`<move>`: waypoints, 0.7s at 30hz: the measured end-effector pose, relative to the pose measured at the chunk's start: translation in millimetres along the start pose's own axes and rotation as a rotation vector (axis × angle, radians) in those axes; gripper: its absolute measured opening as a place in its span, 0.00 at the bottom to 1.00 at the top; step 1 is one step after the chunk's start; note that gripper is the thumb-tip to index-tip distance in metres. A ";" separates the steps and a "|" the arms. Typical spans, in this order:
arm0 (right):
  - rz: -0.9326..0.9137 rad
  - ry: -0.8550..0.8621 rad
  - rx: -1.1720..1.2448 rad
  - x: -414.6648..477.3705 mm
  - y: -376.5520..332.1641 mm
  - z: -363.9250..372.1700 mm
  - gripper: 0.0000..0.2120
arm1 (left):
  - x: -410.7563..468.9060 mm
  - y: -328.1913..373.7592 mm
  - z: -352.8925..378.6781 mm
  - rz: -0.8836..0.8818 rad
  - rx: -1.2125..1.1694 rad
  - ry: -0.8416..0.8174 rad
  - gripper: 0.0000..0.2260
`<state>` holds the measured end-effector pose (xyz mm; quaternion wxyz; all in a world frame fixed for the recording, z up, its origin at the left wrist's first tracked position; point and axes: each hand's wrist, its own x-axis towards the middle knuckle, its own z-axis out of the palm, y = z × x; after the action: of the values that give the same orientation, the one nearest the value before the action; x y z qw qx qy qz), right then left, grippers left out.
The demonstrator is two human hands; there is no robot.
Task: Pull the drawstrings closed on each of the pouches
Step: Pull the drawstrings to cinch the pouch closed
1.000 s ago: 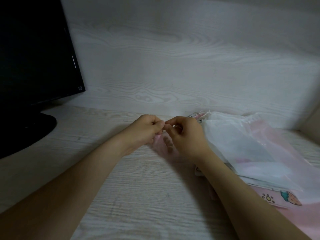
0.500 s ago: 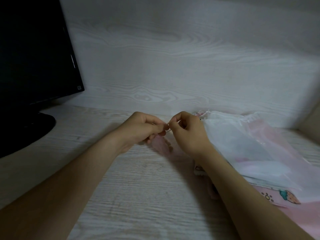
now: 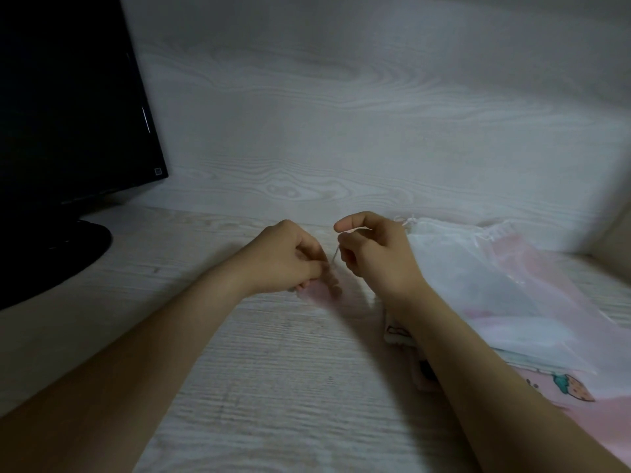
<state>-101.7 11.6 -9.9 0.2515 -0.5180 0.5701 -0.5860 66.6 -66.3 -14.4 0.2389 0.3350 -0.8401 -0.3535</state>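
Two hands on one small pouch

Head view: the left hand grips with curled fingers a small pink pouch low over the desk. The right hand, just beside, pinches its thin string. More pouches lie piled at the right, and a dark monitor stands at the left.

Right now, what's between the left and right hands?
Head view: a thin drawstring runs from left hand to right hand, above a sheer pink pouch.

Blk monitor w/ stand, pale wood desk
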 end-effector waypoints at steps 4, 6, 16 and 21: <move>0.003 0.019 0.004 -0.5 4.3 0.4 0.08 | -3.0 3.7 2.9 0.075 0.032 -0.054 0.08; 0.016 0.041 0.049 -0.2 3.0 -0.1 0.07 | -2.9 4.4 3.8 0.076 0.017 -0.036 0.07; -0.269 -0.028 -0.536 -6.6 7.9 4.4 0.10 | -0.7 3.3 -0.8 -0.121 -0.322 0.059 0.06; -0.435 -0.073 -0.705 -4.3 10.5 4.9 0.04 | 1.6 0.7 -2.9 -0.184 -0.310 0.051 0.06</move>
<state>-99.0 11.1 -21.9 -0.0511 -0.7012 0.6039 -0.3756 67.2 -68.3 -11.8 0.2756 0.3784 -0.7349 -0.4907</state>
